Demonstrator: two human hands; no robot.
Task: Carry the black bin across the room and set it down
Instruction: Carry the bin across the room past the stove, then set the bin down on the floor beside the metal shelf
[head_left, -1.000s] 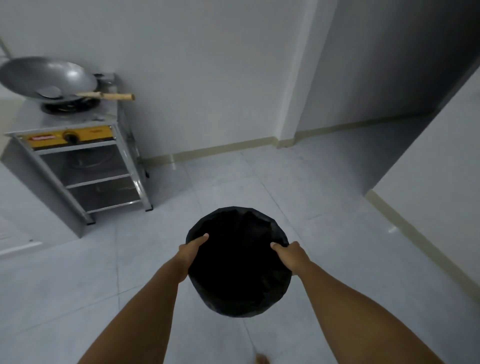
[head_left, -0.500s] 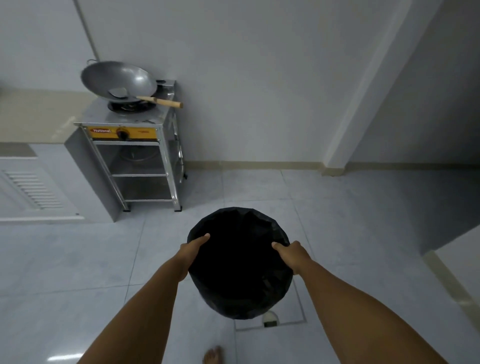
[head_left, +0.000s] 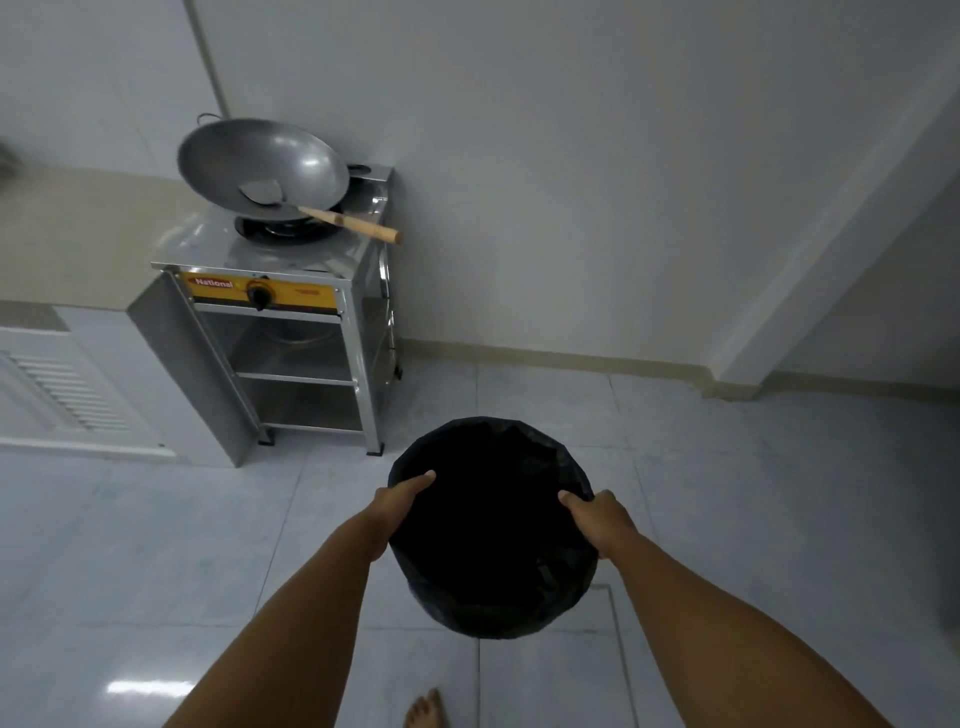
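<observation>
Head view: steel stove stand (head_left: 291, 332) has swung nearer, now at eleven o'clock. My left hand (head_left: 402, 501) and right hand (head_left: 597, 519) clamp the round black bin's (head_left: 493, 545) rim, airborne; carry continues.

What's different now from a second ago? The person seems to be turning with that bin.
The view has swung left: the stove with its wok slid from the far left toward the middle and looks nearer, and a cabinet came into sight. Unchanged: left hand and right hand still grip the black bin by its rim, off the floor.
</observation>
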